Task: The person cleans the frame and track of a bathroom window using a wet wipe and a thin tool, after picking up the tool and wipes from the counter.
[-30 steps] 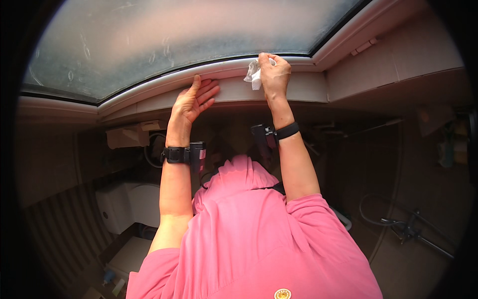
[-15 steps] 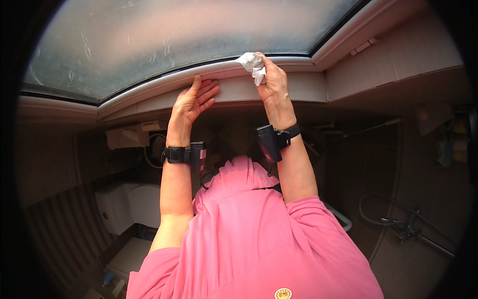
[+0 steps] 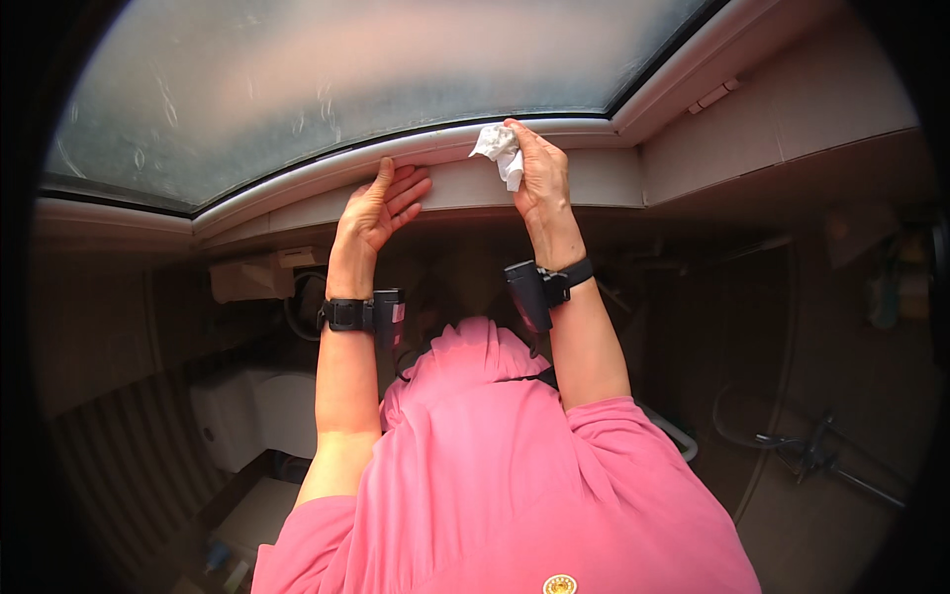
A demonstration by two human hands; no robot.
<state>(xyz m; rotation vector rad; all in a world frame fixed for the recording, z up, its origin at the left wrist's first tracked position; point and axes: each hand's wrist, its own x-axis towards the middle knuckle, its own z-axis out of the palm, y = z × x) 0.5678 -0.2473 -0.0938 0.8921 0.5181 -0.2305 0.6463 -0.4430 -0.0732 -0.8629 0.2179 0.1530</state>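
A crumpled white tissue [image 3: 503, 155] is pinched in my right hand [image 3: 544, 176], at the lower rail of the window frame [image 3: 450, 147]. Part of the tissue hangs down over the pale sill [image 3: 594, 178]. My left hand [image 3: 381, 206] lies open to the left of it, palm turned inward, with nothing in it. Its thumb reaches up to the frame and the other fingers stretch over the sill. The frosted window pane [image 3: 376, 69] above carries several pale streaks. Whether the tissue touches the frame I cannot tell.
A hinge [image 3: 714, 96] sits on the right side of the window recess. Below in the dim room are a white toilet [image 3: 267, 416] at left, a shower mixer with hose [image 3: 813, 450] at right, and a white box-like fixture [image 3: 247, 278] under the sill.
My right hand has come slightly down and nearer with the tissue still in it. My left hand has shifted a little left and down, its fingers still outstretched.
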